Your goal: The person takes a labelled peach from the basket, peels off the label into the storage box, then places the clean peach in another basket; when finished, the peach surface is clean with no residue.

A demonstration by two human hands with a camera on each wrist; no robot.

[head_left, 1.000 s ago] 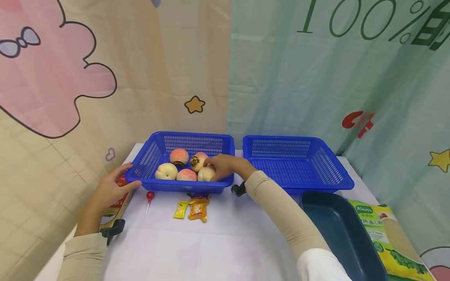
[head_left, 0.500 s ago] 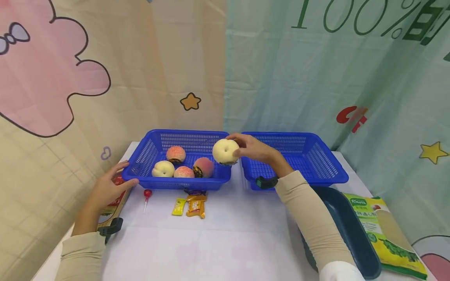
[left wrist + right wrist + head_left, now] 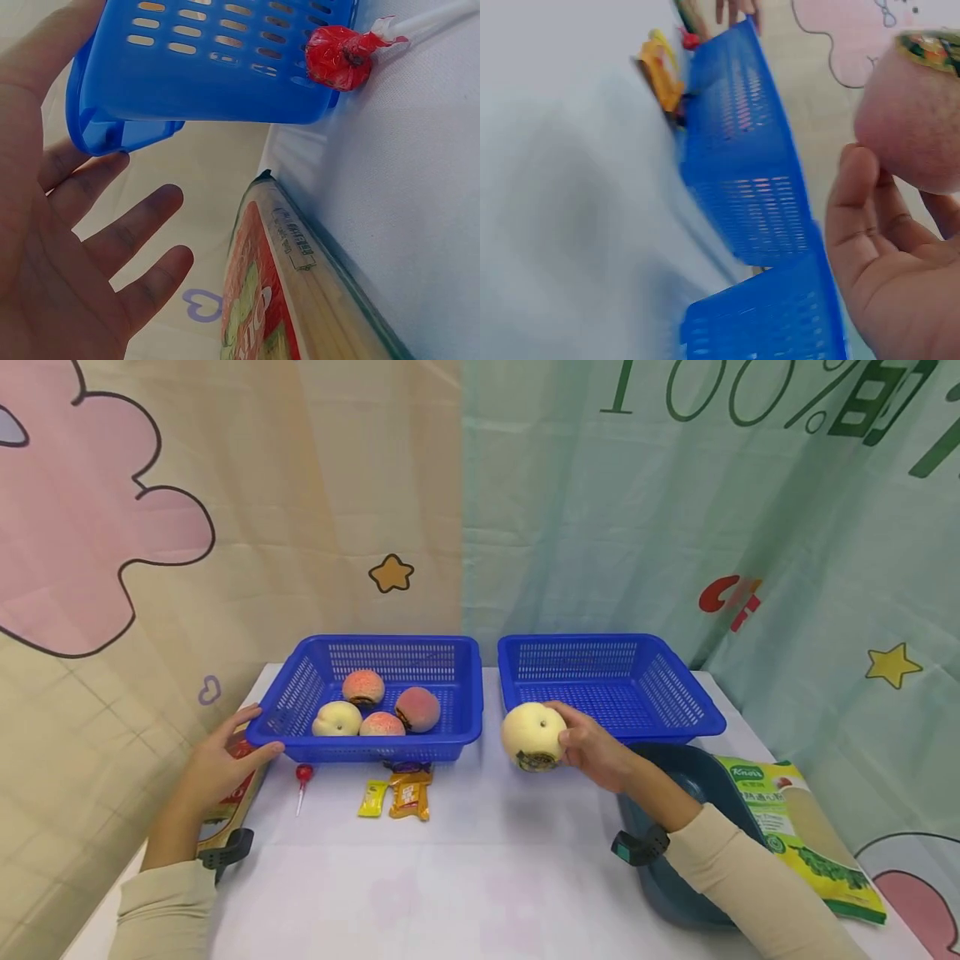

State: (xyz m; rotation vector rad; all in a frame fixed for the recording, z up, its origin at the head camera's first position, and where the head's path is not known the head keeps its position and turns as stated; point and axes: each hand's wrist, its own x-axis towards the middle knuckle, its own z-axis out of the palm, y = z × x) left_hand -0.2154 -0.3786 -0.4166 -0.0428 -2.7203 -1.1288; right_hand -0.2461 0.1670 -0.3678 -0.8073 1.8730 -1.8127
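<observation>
A pale yellow peach (image 3: 531, 733) with a dark gold sticker is held in my right hand (image 3: 597, 752), above the table in front of the gap between two blue baskets. The right wrist view shows that peach's pink side (image 3: 911, 120), with thumb and fingers round it. My left hand (image 3: 212, 774) has its fingers spread at the front left corner of the left blue basket (image 3: 367, 750), and some fingertips (image 3: 112, 161) touch its rim. Inside that basket lie several peaches, among them a yellow one (image 3: 337, 719) and a red one (image 3: 417, 709).
The right blue basket (image 3: 607, 693) stands beside the left one. A lollipop (image 3: 302, 775), a yellow sweet (image 3: 372, 798) and orange-wrapped sweets (image 3: 409, 797) lie in front. A dark tray (image 3: 675, 893) and a Knorr bag (image 3: 802, 835) are at right; a red-labelled pack (image 3: 262, 292) is under the left hand.
My right hand has lifted the yellow peach out of the left basket and carried it right and towards me. A red peach in the basket has shifted. My left hand stays at the corner.
</observation>
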